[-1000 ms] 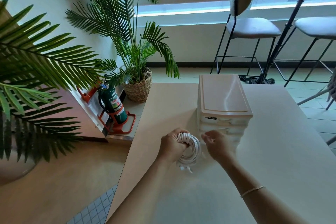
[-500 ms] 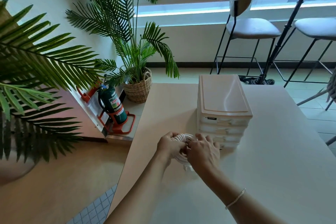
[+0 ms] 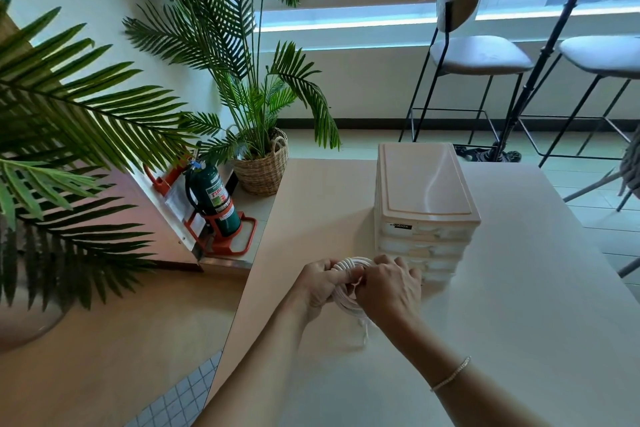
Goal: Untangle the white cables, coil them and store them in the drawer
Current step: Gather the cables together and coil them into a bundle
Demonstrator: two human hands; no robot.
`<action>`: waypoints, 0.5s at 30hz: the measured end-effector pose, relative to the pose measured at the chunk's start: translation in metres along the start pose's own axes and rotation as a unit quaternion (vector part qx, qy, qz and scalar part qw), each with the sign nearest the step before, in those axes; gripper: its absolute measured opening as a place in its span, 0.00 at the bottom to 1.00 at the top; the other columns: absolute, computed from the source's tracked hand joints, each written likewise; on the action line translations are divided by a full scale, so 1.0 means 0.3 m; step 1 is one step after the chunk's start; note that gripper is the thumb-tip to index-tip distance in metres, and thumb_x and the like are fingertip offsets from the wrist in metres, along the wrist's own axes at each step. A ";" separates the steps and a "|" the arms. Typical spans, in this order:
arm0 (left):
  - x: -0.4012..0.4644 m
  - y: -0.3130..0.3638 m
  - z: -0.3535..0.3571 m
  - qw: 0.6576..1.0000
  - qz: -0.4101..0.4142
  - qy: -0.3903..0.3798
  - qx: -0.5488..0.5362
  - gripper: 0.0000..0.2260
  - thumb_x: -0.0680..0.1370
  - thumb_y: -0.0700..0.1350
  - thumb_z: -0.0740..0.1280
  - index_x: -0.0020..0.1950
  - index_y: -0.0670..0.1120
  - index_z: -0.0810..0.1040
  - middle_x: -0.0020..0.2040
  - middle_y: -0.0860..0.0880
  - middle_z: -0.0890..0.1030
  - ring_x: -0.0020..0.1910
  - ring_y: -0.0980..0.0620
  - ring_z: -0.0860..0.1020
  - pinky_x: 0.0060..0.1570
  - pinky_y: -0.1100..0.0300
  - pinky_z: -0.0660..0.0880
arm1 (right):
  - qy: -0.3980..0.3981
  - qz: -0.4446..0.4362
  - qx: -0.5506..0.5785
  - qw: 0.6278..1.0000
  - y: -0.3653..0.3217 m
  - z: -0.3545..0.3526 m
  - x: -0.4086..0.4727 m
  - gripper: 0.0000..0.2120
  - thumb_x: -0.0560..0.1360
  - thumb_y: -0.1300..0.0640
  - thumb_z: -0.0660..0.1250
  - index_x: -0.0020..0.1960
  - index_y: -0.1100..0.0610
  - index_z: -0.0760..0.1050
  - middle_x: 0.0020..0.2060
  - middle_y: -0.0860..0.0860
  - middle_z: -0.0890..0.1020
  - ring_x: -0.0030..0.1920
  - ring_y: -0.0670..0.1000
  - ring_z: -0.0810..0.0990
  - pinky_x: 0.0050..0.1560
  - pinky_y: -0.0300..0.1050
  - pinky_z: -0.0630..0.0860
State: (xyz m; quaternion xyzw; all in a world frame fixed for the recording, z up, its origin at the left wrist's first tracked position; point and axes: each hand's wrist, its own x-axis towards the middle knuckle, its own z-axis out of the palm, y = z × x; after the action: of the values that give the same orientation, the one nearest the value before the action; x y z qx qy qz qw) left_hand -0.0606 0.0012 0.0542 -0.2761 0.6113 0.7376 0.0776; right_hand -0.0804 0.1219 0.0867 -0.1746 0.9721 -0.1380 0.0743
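While both hands meet over the near part of the table (image 3: 519, 288), the white cable coil (image 3: 346, 300) sits between them, held just above the tabletop, close in front of the drawer unit (image 3: 424, 204). Left hand (image 3: 320, 282) grips the coil's left side, fingers (image 3: 334, 276) curled round the bundled loops. Right hand (image 3: 389, 288) covers the coil's right side, fingers bent down onto the top loops, pinching the cable. A loose end of cable (image 3: 365, 331) hangs below the coil toward the table. Drawer unit stands upright, all drawers look closed. Bracelet (image 3: 450, 374) on the right wrist. Off the table to the left: potted palm in a woven basket (image 3: 265, 170), green fire extinguisher (image 3: 213, 199) in an orange stand. Bar stools (image 3: 478, 55) behind.
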 end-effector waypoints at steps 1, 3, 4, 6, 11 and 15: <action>0.001 0.001 0.002 1.000 0.003 -0.006 -0.007 0.07 0.70 0.38 0.73 0.45 0.40 0.78 0.33 0.47 0.81 0.28 0.55 0.78 0.32 0.64 0.76 | 0.004 0.001 0.007 1.000 -0.002 -0.002 -0.002 0.14 0.75 0.49 0.59 0.55 0.52 0.78 0.58 0.49 0.75 0.60 0.53 0.70 0.57 0.48 0.62; 0.002 0.007 0.007 1.000 0.000 -0.012 -0.013 0.06 0.72 0.40 0.72 0.45 0.40 0.79 0.33 0.47 0.81 0.29 0.54 0.78 0.32 0.65 0.76 | 0.010 0.000 0.001 1.000 -0.001 -0.001 -0.006 0.15 0.76 0.48 0.58 0.57 0.49 0.77 0.60 0.49 0.74 0.61 0.53 0.69 0.57 0.48 0.62; 0.001 0.008 0.009 1.000 -0.003 -0.011 -0.012 0.05 0.72 0.41 0.72 0.43 0.40 0.79 0.33 0.47 0.81 0.29 0.54 0.78 0.32 0.65 0.76 | 0.010 -0.001 -0.008 1.000 0.000 0.002 -0.006 0.15 0.77 0.48 0.57 0.58 0.48 0.77 0.61 0.48 0.73 0.62 0.53 0.69 0.58 0.48 0.62; 0.005 0.009 0.013 1.000 -0.007 0.001 0.006 0.06 0.72 0.43 0.73 0.39 0.42 0.79 0.32 0.46 0.80 0.28 0.54 0.77 0.33 0.64 0.75 | 0.005 0.003 -0.023 1.000 0.003 0.006 -0.004 0.14 0.78 0.50 0.57 0.59 0.48 0.76 0.63 0.48 0.73 0.63 0.53 0.68 0.60 0.49 0.61; 0.019 0.005 0.021 0.996 0.007 0.036 0.075 0.08 0.70 0.46 0.75 0.39 0.44 0.78 0.34 0.46 0.79 0.31 0.52 0.76 0.37 0.61 0.73 | -0.011 0.008 -0.030 0.999 0.013 0.010 0.007 0.13 0.76 0.53 0.60 0.58 0.48 0.77 0.61 0.47 0.74 0.63 0.53 0.68 0.60 0.49 0.61; 0.020 0.004 0.021 0.996 0.020 0.038 0.082 0.08 0.69 0.46 0.76 0.38 0.45 0.78 0.35 0.46 0.79 0.31 0.52 0.76 0.33 0.64 0.72 | -0.012 0.009 -0.031 0.999 0.016 0.013 0.012 0.12 0.76 0.53 0.59 0.56 0.49 0.77 0.57 0.47 0.75 0.61 0.53 0.69 0.58 0.49 0.63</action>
State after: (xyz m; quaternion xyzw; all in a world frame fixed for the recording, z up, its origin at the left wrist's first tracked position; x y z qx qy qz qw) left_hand -0.0681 0.0055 0.0530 -0.2841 0.6775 0.6756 0.0618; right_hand -0.0846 0.1241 0.0811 -0.1698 0.9764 -0.1055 0.0817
